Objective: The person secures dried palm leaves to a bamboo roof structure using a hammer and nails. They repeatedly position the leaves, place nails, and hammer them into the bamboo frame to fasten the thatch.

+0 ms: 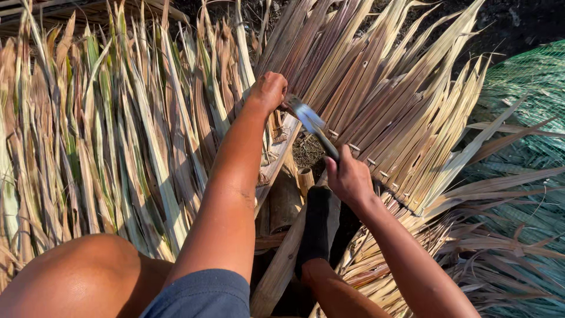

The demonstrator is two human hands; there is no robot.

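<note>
Steel blade (309, 118) in right hand (348, 176); left hand (268, 91) pinches dry palm leaves (118, 129).

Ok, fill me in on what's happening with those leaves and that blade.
A person sits over panels of dried palm leaves. The left hand is closed on a leaf strip by the wooden slat at the panel's edge. The right hand grips the dark handle of a knife, its blade pointing towards the left hand. A second, browner leaf panel fans out to the right, and green netting lies beyond it.
</note>
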